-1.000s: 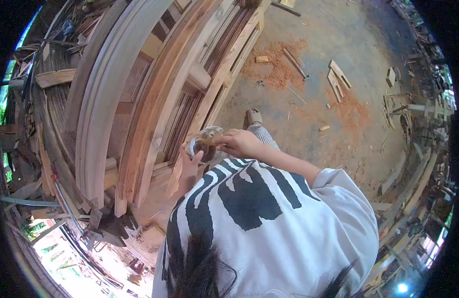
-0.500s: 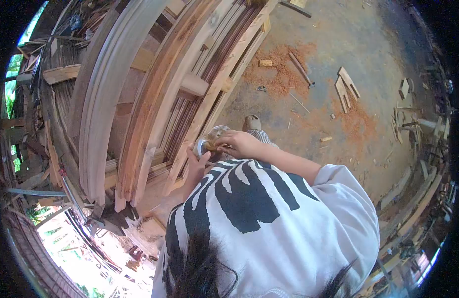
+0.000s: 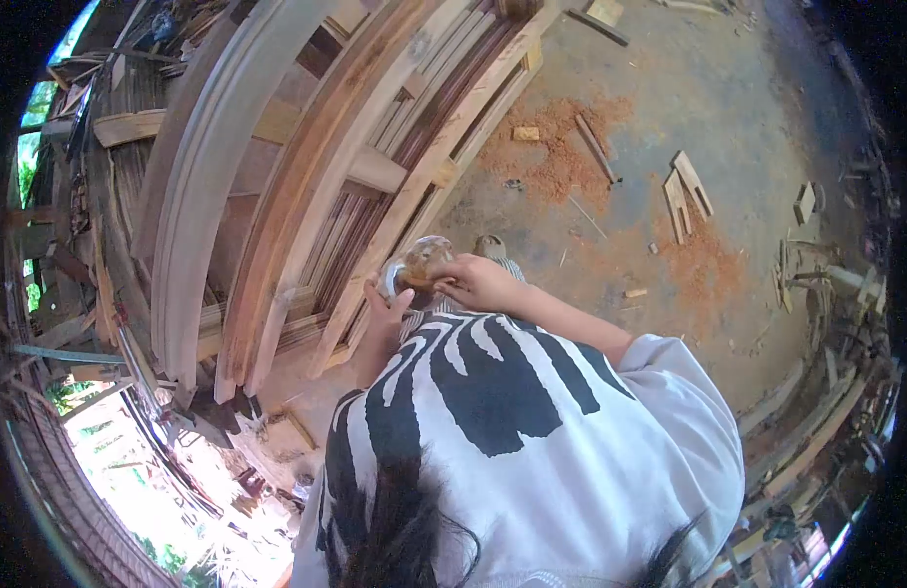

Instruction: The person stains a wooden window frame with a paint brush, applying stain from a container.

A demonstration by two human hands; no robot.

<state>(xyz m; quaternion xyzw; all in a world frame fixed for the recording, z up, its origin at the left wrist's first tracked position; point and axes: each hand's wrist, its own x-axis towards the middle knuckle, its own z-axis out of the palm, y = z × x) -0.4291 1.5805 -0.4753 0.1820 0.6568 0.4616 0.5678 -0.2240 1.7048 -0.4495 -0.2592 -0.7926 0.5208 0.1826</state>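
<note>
In front of my chest, both hands are closed around a shiny, partly see-through rounded thing [image 3: 424, 259] with brownish patches and a pale, curved rim. Its exact kind is not clear. My left hand [image 3: 387, 312] grips the near left side, thumb and fingers at the rim. From the right, my right hand [image 3: 475, 282] pinches the edge, its fingers bent against the brownish part. Just left of the hands lean tall wooden frames [image 3: 375, 169], standing side by side.
Reddish shavings [image 3: 556, 147] lie on the concrete floor [image 3: 659, 59], with a long stick [image 3: 595, 147] and notched wooden pieces [image 3: 689, 191] among them. Stacked planks [image 3: 816, 431] line the right side. More scrap timber [image 3: 130, 125] fills the far left.
The rounded thing is turned so more of its clear, shiny upper part shows. My right hand has shifted slightly right. The view has moved a little.
</note>
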